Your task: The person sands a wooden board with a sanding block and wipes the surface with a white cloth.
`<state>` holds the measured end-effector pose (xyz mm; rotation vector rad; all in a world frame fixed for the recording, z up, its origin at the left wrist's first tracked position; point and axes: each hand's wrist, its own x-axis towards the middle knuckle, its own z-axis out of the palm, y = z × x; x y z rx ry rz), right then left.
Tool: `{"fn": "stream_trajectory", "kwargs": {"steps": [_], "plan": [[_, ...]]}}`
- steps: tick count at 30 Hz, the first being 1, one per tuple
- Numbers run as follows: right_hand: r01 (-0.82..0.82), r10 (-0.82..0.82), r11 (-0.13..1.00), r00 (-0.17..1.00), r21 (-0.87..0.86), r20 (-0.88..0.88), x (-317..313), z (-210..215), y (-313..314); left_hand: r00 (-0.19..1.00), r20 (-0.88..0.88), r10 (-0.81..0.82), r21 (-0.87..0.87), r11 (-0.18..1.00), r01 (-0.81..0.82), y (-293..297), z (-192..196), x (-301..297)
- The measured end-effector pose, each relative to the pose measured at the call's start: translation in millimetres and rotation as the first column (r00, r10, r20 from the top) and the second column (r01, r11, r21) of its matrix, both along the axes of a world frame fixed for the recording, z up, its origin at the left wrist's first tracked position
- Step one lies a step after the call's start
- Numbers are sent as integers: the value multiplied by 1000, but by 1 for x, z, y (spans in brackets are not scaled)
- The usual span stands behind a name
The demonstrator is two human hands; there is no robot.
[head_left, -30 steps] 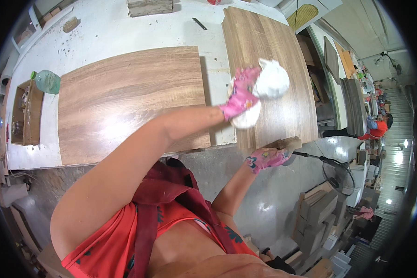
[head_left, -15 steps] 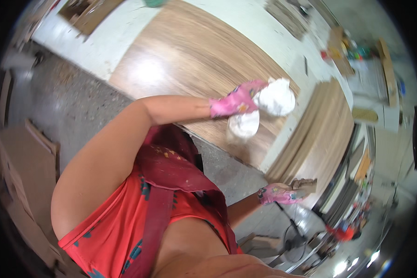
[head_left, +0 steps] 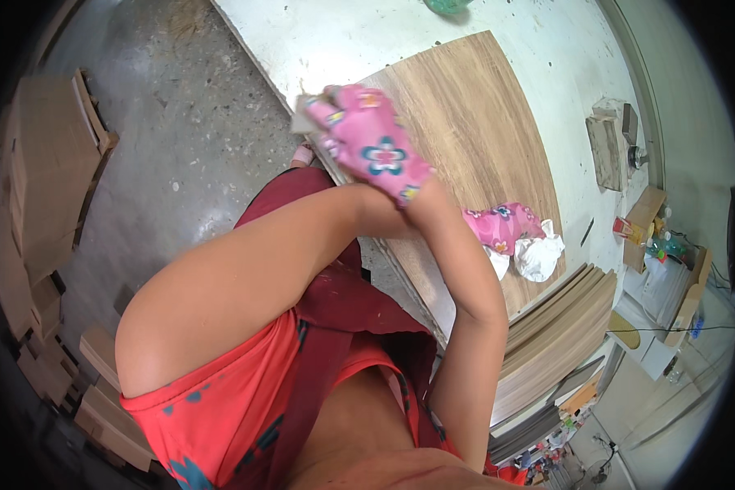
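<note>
A wood-grain panel (head_left: 465,122) lies on the white worktable (head_left: 539,49). Pink flowered gloves cover both my hands, and my forearms cross, the right above the left. My left hand (head_left: 502,227) is closed on a bunched white cloth (head_left: 539,255), pressed on the panel near its right end; part of the cloth shows below the glove. Over the table's near edge by the panel's left corner is my right hand (head_left: 376,139), its fingers curled round a greyish-brown piece (head_left: 304,118). Blur hides what kind of thing that is.
To the right of the panel sits a stack of wood-grain boards (head_left: 555,327). Small blocks (head_left: 608,147) lie at the table's far side, and a green object (head_left: 447,5) at the top. Cardboard boxes (head_left: 53,163) stand on the floor at left.
My right hand has swung from beside the board stack across my left arm to the panel's left corner, carrying the greyish-brown piece. The left hand still holds the white cloth; the view has turned.
</note>
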<state>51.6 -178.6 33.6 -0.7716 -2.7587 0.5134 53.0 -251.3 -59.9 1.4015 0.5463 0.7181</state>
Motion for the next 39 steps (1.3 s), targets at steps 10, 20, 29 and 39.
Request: {"fn": "stream_trajectory", "kwargs": {"steps": [10, 20, 29, 39], "plan": [[114, -115, 993, 993, 39, 19, 22, -33, 63, 996, 58, -64, -170, 983, 73, 1, -39, 19], [560, -659, 733, 726, 387, 197, 107, -41, 194, 973, 112, -202, -88, 973, 212, 32, -55, 174], [85, -91, 994, 991, 62, 99, 26, -55, 69, 960, 90, -264, -84, 959, 272, 30, -53, 177], [735, -741, 672, 665, 96, 95, 105, -35, 199, 903, 87, -422, -71, 901, 428, 17, -58, 178]]}}
